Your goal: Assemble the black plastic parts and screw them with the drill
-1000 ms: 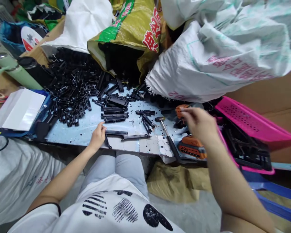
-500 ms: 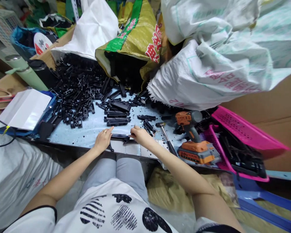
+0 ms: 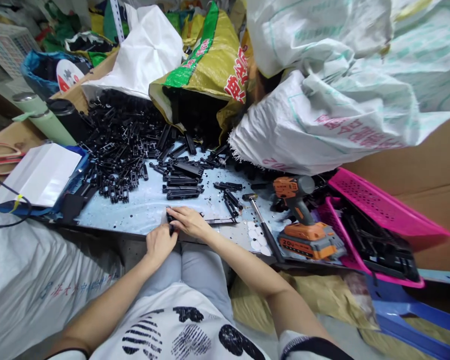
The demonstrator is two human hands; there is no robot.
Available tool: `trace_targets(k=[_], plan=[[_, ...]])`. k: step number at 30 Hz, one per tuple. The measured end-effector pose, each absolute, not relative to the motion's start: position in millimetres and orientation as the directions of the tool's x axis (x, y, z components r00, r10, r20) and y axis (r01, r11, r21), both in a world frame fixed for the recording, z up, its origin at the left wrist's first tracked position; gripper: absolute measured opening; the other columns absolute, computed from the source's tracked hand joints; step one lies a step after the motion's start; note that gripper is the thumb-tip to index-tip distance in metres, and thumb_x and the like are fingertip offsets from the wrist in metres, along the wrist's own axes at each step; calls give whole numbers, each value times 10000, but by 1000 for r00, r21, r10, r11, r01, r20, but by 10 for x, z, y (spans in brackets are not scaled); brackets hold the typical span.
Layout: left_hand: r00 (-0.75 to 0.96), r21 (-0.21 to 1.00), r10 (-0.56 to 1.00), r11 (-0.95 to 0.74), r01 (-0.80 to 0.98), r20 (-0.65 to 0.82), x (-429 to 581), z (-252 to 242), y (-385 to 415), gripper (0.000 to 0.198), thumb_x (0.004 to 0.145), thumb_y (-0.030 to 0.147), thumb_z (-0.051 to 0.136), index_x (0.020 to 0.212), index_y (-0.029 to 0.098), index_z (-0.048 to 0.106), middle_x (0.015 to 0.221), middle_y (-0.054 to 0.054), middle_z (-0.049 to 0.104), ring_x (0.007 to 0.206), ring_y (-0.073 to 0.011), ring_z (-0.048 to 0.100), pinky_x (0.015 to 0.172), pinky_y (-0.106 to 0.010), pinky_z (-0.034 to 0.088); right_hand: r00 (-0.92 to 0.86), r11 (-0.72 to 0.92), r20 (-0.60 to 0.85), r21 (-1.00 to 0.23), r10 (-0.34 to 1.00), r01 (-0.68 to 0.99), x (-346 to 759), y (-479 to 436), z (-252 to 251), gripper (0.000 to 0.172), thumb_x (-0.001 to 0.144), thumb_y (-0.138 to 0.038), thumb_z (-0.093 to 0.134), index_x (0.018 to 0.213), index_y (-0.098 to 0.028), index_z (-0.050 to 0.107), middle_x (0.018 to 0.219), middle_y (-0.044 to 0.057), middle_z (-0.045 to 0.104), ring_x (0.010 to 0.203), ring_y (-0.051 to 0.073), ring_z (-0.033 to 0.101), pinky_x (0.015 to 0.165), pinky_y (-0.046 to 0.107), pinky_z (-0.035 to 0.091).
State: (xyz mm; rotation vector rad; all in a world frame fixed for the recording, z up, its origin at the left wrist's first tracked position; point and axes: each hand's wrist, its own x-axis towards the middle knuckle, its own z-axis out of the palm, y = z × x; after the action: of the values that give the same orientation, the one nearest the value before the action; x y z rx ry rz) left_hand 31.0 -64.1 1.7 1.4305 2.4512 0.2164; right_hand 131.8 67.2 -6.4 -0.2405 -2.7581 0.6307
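Observation:
My left hand (image 3: 161, 244) is at the front edge of the bench, its fingers closed round a small black part (image 3: 170, 218). My right hand (image 3: 190, 222) is beside it, fingertips pressed on the same part from above. Much of that part is hidden by my fingers. From under my right hand a long, thin black bar (image 3: 222, 221) sticks out to the right, along the bench edge. Just behind my hands several black slotted bars (image 3: 183, 192) lie stacked in a row.
A hammer (image 3: 261, 222) and an orange cordless drill (image 3: 298, 210) are to the right, before a pink basket (image 3: 390, 207) of black parts. A heap of black parts (image 3: 116, 145) spreads at the back left, under open sacks (image 3: 206, 65). Scissors (image 3: 2, 157) lie far left.
My right hand has moved left, from the right end of the black bar to beside my left hand. The bar now sits further right, and both hands meet on a small black part.

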Motion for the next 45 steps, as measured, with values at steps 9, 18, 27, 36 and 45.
trace_targets(k=[9,18,27,36,45], plan=[[-537,302,821,571,763,-194,377,-44,-479,394,897,400,412,866,133,701,845,-161,707,802,-283,677,688,-341,461,-928,871,258,-478,267,118,1271,682,-206,474,962,-391,364,1370,-166,449,1308,125,537,1133,216,512,979,399,439],[-403,285,907,420,861,-118,308,-49,-548,325,911,323,411,884,138,678,861,-125,692,821,-236,653,714,-315,467,-889,930,360,-329,282,162,1510,634,-137,483,954,-395,386,1386,-183,422,1380,129,469,1192,245,483,1015,461,405],[386,156,908,-410,899,161,111,-71,-52,500,906,400,477,1284,75,457,1231,-172,566,1131,-275,515,935,-388,396,-919,952,268,-181,288,246,2356,1060,-363,494,925,-437,451,1324,-148,475,1063,133,631,903,213,588,760,339,483],[327,73,937,-338,938,124,70,-42,42,504,922,497,396,1073,55,586,890,-160,644,830,-251,601,688,-341,441,-919,938,213,28,331,345,2383,1224,-191,621,863,-672,355,738,-129,628,636,70,562,601,164,504,538,276,309],[280,641,755,-654,402,593,323,816,-668,600,974,473,119,682,163,541,531,-28,527,496,-122,485,508,-246,371,-864,725,504,-595,1,-346,2332,459,963,549,958,-544,236,625,-189,489,493,-5,417,466,120,394,483,279,261]])
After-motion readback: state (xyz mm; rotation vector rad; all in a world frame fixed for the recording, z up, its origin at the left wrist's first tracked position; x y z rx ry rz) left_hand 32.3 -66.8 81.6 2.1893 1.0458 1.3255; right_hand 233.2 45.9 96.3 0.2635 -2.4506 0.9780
